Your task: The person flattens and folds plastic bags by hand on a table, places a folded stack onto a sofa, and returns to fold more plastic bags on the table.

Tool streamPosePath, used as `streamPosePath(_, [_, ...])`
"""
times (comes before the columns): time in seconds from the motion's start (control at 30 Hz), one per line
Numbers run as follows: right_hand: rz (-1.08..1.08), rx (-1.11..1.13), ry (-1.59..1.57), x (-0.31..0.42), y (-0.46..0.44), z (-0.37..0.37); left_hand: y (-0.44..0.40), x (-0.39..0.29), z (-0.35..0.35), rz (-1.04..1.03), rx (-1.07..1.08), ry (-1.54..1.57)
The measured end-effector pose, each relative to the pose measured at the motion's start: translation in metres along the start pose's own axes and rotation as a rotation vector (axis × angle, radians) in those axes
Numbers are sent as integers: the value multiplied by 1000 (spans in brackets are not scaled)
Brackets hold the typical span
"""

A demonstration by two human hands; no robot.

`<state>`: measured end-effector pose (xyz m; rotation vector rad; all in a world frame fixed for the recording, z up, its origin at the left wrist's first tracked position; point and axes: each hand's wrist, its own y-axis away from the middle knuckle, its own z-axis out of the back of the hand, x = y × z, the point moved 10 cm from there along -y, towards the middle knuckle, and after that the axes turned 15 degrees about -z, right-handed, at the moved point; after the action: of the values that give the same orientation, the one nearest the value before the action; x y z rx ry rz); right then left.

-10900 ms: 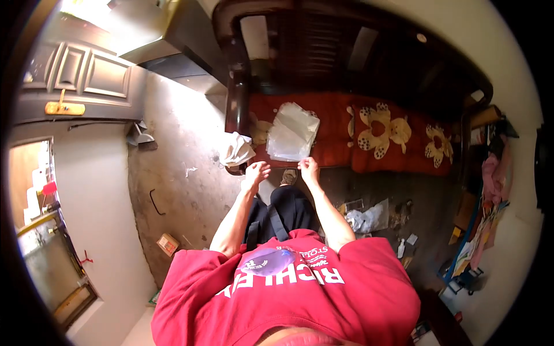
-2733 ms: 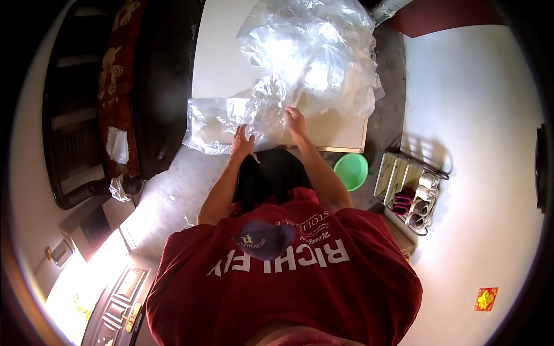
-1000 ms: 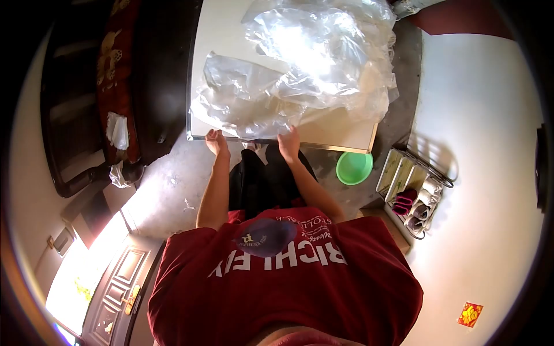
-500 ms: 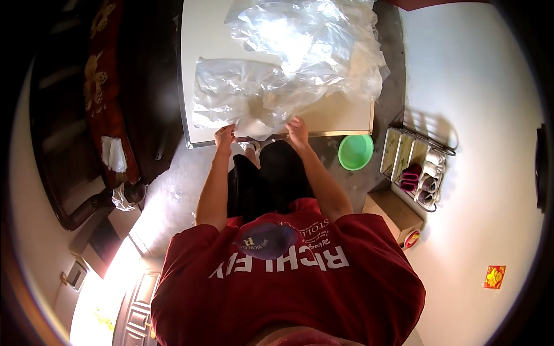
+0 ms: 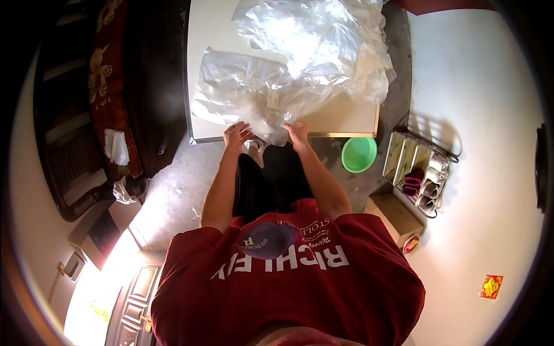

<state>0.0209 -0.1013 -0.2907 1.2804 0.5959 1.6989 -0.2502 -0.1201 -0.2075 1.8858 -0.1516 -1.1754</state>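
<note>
A clear plastic bag (image 5: 242, 86) lies crumpled on the near part of a white table (image 5: 329, 118) with a metal edge, its near end hanging slightly over that edge. My left hand (image 5: 236, 136) is at the bag's near edge on the left, its fingers bent and partly spread against the plastic. On the other side, my right hand (image 5: 296, 132) pinches the bag's near edge between thumb and fingers. A large heap of clear plastic (image 5: 317, 46) spreads over the far right of the table and meets the bag.
A green basin (image 5: 359, 154) stands below the table's right corner. Farther right is a rack (image 5: 407, 164) with shoes, beside a cardboard box (image 5: 393, 218). On the left is a dark wooden bench (image 5: 69, 155) with a red patterned cover and white bags.
Earlier the hands were near a stack of clear sheets on the bench; now they are at the table. Since half a second ago, the bag's near end has been drawn over the edge and my left hand's fingers have loosened.
</note>
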Motion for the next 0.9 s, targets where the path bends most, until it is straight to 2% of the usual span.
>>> streamPosePath(0.07, [171, -290, 300, 40, 41, 17, 1, -2, 6, -32, -27, 71])
streamPosePath(0.1, [175, -279, 305, 51, 55, 19, 1, -5, 11, -62, -50, 137])
streamPosePath(0.17, [344, -161, 631, 79, 77, 1, -3, 3, 28, -82, -91, 147])
streamPosePath(0.3, [292, -7, 600, 73, 75, -19, 8, 11, 59, -130, -222, 182])
streamPosePath(0.43, [432, -118, 629, 99, 76, -16, 13, 19, 69, -98, -177, 172])
streamPosePath(0.57, [588, -206, 640, 131, 73, 4, 4, 14, 87, -149, -263, 407])
streamPosePath(0.63, [570, -207, 659, 136, 62, 14, -1, 2, 86, -169, -283, 479])
streamPosePath(0.7, [526, -257, 725, 140, 54, 25, -6, -3, 86, -86, -320, 550])
streamPosePath(0.77, [454, -253, 741, 155, 72, 32, -20, -5, 94, -82, -322, 569])
streamPosePath(0.83, [651, -390, 690, 175, 103, 35, -25, -6, 111, -124, -409, 466])
streamPosePath(0.87, [651, -388, 692, 171, 105, 30, -28, -7, 115, -125, -400, 414])
streamPosePath(0.9, [821, -273, 716, 172, 118, 7, -27, -9, 115, -127, -404, 416])
